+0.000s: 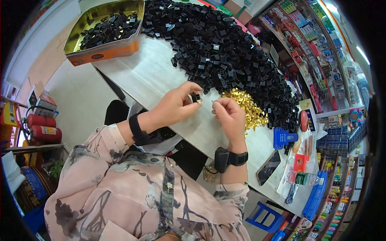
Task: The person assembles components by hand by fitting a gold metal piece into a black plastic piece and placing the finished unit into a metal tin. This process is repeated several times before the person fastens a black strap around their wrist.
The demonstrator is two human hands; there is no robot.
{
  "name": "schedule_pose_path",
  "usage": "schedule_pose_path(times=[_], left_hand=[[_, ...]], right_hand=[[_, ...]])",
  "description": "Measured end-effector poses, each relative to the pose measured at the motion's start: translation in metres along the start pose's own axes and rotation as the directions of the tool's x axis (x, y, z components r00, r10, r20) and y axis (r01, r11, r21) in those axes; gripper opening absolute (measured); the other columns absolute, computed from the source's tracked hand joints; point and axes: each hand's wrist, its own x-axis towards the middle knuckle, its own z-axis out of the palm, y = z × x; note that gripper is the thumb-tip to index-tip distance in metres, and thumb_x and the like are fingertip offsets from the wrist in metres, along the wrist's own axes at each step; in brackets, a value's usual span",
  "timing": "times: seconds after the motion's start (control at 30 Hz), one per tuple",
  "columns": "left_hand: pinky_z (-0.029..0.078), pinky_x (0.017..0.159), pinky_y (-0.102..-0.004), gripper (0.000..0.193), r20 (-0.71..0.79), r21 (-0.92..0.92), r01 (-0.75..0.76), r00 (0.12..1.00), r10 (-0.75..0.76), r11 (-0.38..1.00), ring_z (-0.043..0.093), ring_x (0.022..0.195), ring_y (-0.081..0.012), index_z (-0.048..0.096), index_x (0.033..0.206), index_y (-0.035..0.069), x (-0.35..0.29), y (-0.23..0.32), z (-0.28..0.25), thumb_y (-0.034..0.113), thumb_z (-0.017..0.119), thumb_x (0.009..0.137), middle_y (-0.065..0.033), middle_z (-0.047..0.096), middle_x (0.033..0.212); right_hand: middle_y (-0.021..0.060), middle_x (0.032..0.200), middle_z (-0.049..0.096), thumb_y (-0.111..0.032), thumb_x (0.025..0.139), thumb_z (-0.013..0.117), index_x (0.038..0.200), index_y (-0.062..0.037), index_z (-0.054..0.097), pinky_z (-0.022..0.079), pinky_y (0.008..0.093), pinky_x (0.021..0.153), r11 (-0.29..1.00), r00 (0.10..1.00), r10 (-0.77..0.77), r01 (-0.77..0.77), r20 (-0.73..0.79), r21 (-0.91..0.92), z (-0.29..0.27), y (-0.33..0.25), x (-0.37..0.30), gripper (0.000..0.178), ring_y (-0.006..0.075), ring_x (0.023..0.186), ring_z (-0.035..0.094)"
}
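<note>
Over the pale table, my left hand pinches a small black plastic piece between thumb and fingers, with a bit of gold showing at its lower end. My right hand is close beside it, thumb and forefinger pressed together; what is at their tips is too small to make out. The two hands are a short gap apart. Just beyond my right hand lies a heap of small gold metal pieces. A large pile of similar black plastic pieces spreads behind both hands.
At the far left of the table stands an orange tin holding black pieces with some gold. On the right lie a phone, a blue object and a plastic bottle. A blue stool stands below; shelves line the right.
</note>
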Motion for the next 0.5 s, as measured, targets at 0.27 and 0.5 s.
schedule_pose_path(times=[0.27, 0.5], left_hand=[[0.044, 0.059, -0.0213, 0.028, 0.185, 0.145, -0.068, 0.982, 0.040, 0.987, 0.054, 0.065, -0.0053, 0.058, 0.110, 0.003, -0.002, 0.007, -0.004, 0.003, 0.055, 0.082, -0.0042, 0.060, 0.086], [0.046, 0.062, -0.0244, 0.028, 0.165, 0.243, -0.218, 0.970, 0.181, 0.945, 0.057, 0.069, -0.0106, 0.058, 0.108, 0.002, -0.003, -0.001, -0.002, 0.002, 0.054, 0.081, -0.0075, 0.061, 0.086]], right_hand=[[0.0021, 0.080, 0.060, -0.010, 0.086, 0.056, 0.088, -0.0040, 0.057, 0.046, 0.0195, 0.062, 0.828, 0.972, 0.159, -0.228, 0.176, 0.512, 0.010, -0.009, -0.003, 0.006, 0.0075, 0.070, 0.057], [0.0016, 0.079, 0.060, -0.010, 0.087, 0.056, 0.088, -0.0046, 0.057, 0.046, 0.0190, 0.061, 0.751, 0.958, 0.200, -0.284, 0.203, 0.596, 0.007, -0.008, -0.002, 0.006, 0.0071, 0.068, 0.056]])
